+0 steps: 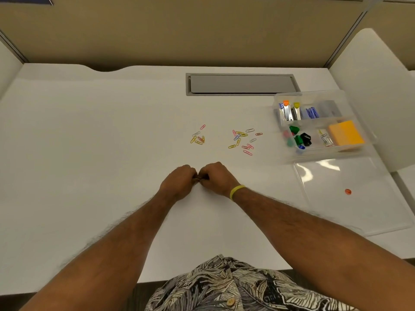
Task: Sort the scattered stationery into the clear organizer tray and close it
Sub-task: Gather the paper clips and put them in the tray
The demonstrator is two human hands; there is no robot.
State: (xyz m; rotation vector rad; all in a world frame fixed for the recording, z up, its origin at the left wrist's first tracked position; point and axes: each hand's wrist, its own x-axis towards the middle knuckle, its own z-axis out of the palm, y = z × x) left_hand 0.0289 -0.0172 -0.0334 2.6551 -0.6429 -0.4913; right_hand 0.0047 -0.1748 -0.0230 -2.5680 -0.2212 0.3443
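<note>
My left hand (179,179) and my right hand (216,178) meet knuckle to knuckle at the middle of the white desk, fingers curled, pinching something small between them; what it is stays hidden. Beyond them lie two loose groups of coloured paper clips, one on the left (198,138) and a larger one on the right (244,140). The clear organizer tray (278,97) stands at the far right, holding small staplers, staple boxes, binder clips, a few paper clips and an orange sticky-note pad (345,133). Its clear lid (359,207) lies flat in front of it.
A grey cable hatch (241,84) is set into the desk behind the clips. A tan partition wall runs along the back edge. A white divider (377,90) stands right of the tray. A small red sticker (347,191) shows on the lid.
</note>
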